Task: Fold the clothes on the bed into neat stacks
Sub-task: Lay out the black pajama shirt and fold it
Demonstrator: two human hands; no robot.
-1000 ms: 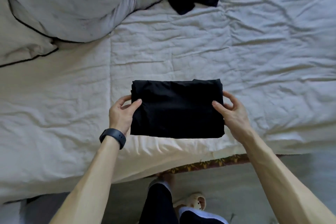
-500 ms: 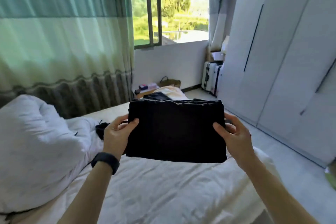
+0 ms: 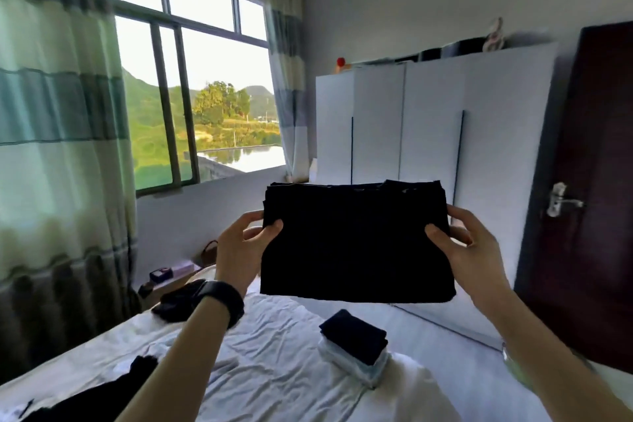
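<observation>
Support at both short edges is what keeps the folded black garment [image 3: 356, 243] flat. Your left hand [image 3: 239, 250] pinches its left edge, thumb on the near face and fingers behind. Your right hand [image 3: 469, 250] pinches the right edge the same way, so the layers are pressed together and the rectangle neither sags nor falls open. It hangs in the air in front of you, above the bed [image 3: 274, 353] and touching nothing but your hands, with its folded layers showing along the top edge. Below it and a little to the right, the stack [image 3: 354, 349] of folded clothes sits toward the right side of the bed, a dark piece on top of pale ones. That looks like where this one belongs, and holding it level suits lowering it squarely onto the pile. I judge the fold finished and the placing not yet done. Loose dark clothes [image 3: 102, 397] lie unfolded on the near left of the bed, and another dark heap [image 3: 178, 301] sits beyond your left wrist, just past the black wristband [image 3: 222, 298], so more work remains. When you set it down, release neither pinch until the garment rests on the stack, since letting one side go early would likely let the layers slide. The pile stands close to the bed's edge, so a careless drop could tip it.
</observation>
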